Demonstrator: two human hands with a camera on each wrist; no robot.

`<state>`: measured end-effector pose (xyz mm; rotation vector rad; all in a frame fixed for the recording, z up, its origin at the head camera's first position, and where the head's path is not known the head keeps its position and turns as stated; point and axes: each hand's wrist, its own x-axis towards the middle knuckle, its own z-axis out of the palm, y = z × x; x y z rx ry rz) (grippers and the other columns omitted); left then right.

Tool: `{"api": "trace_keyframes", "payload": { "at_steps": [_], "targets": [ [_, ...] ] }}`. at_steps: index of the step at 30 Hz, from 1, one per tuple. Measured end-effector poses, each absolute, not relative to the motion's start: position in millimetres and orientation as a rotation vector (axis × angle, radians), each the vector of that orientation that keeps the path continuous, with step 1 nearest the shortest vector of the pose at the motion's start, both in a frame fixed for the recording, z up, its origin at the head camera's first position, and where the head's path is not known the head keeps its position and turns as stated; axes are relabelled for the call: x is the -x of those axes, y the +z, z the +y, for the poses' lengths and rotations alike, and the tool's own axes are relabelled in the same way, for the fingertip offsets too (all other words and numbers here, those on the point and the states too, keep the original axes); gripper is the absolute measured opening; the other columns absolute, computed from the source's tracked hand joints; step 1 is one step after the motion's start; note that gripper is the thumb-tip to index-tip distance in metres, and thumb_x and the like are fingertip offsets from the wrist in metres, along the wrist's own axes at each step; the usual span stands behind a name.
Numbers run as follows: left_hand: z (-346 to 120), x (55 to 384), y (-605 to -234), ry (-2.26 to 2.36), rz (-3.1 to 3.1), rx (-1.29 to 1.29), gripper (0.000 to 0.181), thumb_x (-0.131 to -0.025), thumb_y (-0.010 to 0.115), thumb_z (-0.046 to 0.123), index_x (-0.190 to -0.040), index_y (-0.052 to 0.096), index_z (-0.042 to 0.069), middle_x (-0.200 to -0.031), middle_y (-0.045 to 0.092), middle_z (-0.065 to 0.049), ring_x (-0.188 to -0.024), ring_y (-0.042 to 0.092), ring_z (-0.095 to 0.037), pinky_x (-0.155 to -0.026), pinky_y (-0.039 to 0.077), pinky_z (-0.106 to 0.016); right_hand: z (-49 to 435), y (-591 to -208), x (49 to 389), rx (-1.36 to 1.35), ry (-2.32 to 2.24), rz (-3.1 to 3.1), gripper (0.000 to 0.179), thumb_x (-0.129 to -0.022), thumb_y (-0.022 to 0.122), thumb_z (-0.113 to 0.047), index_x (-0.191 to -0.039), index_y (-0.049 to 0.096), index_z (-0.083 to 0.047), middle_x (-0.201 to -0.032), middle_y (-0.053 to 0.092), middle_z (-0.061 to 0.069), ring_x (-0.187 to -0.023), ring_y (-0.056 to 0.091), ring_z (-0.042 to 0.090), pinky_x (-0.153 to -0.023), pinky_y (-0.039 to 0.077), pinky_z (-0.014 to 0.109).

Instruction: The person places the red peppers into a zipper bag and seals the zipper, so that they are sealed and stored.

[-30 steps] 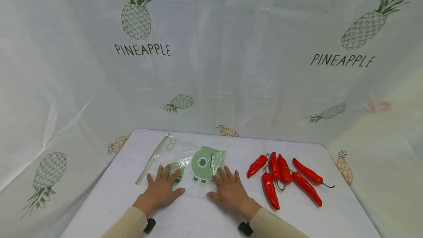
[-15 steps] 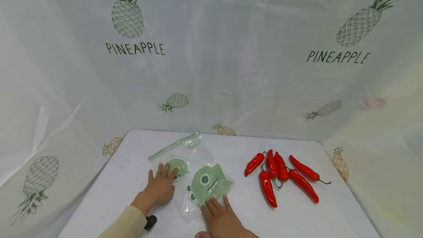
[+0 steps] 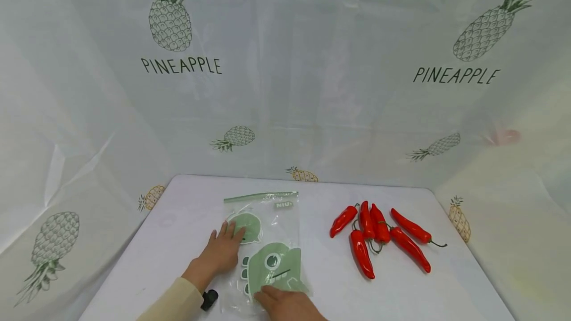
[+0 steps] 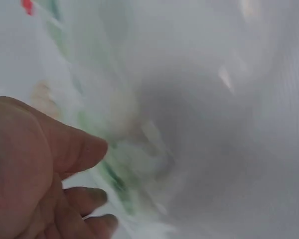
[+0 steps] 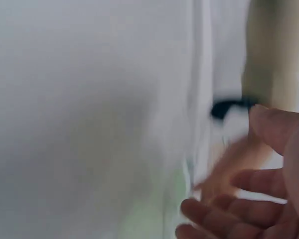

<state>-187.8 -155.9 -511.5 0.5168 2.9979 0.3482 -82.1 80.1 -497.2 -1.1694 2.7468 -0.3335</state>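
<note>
Left hand (image 3: 223,251) spread over left edge of zip bag (image 3: 278,228), right hand (image 3: 290,306) loose-fingered at its near end, no pinch seen. Zip bag lies flat on desk (image 3: 169,222), between and ahead of hands. Uneven pushing could skew or crease it.

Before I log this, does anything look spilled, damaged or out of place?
No spill or damage shows on the clear plastic zip bag with green cartoon prints or the glossy red chili peppers. One oddity: a blurred red patch at right, on or behind the white pineapple-print sheet, unlike its crisp pineapples.
</note>
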Motion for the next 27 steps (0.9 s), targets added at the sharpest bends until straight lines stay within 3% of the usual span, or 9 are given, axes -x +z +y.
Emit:
{"api": "trace_keyframes", "payload": {
  "at_steps": [4, 8, 13, 16, 20, 23, 27],
  "targets": [
    [-139, 159, -501, 0.32, 3.012, -0.612, 0.052, -0.102, 0.063, 0.017, -0.149, 0.054, -0.004, -0.156, 0.046, -0.035, -0.147, 0.04, -0.056, -0.112, 0.037, -0.076, 103, -478, 109, 0.964, -0.486, 2.867, 0.048, -0.105, 0.06, -0.05, -0.14, 0.065, -0.018, -0.139, 0.069, -0.002, -0.119, 0.07, 0.016, -0.096, 0.062, 0.039],
    [-114, 129, -501, 0.327, 2.98, -0.718, 0.066, -0.102, 0.066, 0.041, -0.154, 0.05, 0.003, -0.158, 0.046, -0.031, -0.146, 0.042, -0.055, -0.108, 0.04, -0.079, 121, -482, 141, 0.847, -0.45, 3.084, 0.042, -0.101, 0.07, -0.037, -0.133, 0.07, -0.01, -0.135, 0.071, 0.008, -0.115, 0.073, 0.024, -0.094, 0.063, 0.044],
    [-90, 106, -514, 0.303, 2.932, -0.798, 0.08, -0.099, 0.062, 0.061, -0.161, 0.044, 0.015, -0.164, 0.042, -0.023, -0.149, 0.039, -0.052, -0.106, 0.038, -0.081, 127, -497, 175, 0.837, -0.373, 3.147, 0.052, -0.097, 0.075, -0.034, -0.141, 0.065, -0.007, -0.148, 0.062, 0.015, -0.129, 0.067, 0.031, -0.1, 0.06, 0.047],
    [-84, 101, -524, 0.278, 2.892, -0.835, 0.074, -0.098, 0.06, 0.064, -0.159, 0.047, 0.024, -0.164, 0.044, -0.019, -0.149, 0.04, -0.051, -0.105, 0.037, -0.082, 128, -509, 188, 0.888, -0.354, 3.076, 0.06, -0.097, 0.075, -0.034, -0.149, 0.059, -0.008, -0.158, 0.053, 0.016, -0.143, 0.055, 0.035, -0.112, 0.051, 0.052],
    [-90, 102, -534, 0.332, 2.756, -0.89, 0.062, -0.103, 0.047, 0.066, -0.157, 0.05, 0.036, -0.165, 0.043, -0.017, -0.151, 0.036, -0.053, -0.106, 0.03, -0.086, 131, -522, 197, 0.887, -0.327, 2.977, 0.067, -0.097, 0.074, -0.038, -0.153, 0.054, -0.009, -0.163, 0.046, 0.015, -0.152, 0.042, 0.039, -0.121, 0.039, 0.059],
    [-101, 105, -536, 0.398, 2.65, -0.92, 0.057, -0.106, 0.041, 0.066, -0.155, 0.052, 0.04, -0.166, 0.042, -0.017, -0.152, 0.032, -0.056, -0.108, 0.025, -0.088, 135, -527, 196, 0.876, -0.305, 2.936, 0.068, -0.096, 0.074, -0.044, -0.152, 0.055, -0.01, -0.164, 0.046, 0.014, -0.154, 0.039, 0.039, -0.122, 0.037, 0.061],
    [-118, 109, -532, 0.401, 2.619, -0.951, 0.052, -0.108, 0.041, 0.062, -0.15, 0.058, 0.038, -0.163, 0.048, -0.014, -0.151, 0.035, -0.054, -0.109, 0.026, -0.086, 140, -528, 188, 0.901, -0.239, 2.911, 0.071, -0.097, 0.07, -0.055, -0.15, 0.058, -0.01, -0.165, 0.046, 0.011, -0.155, 0.037, 0.039, -0.123, 0.035, 0.061]
  ]
}}
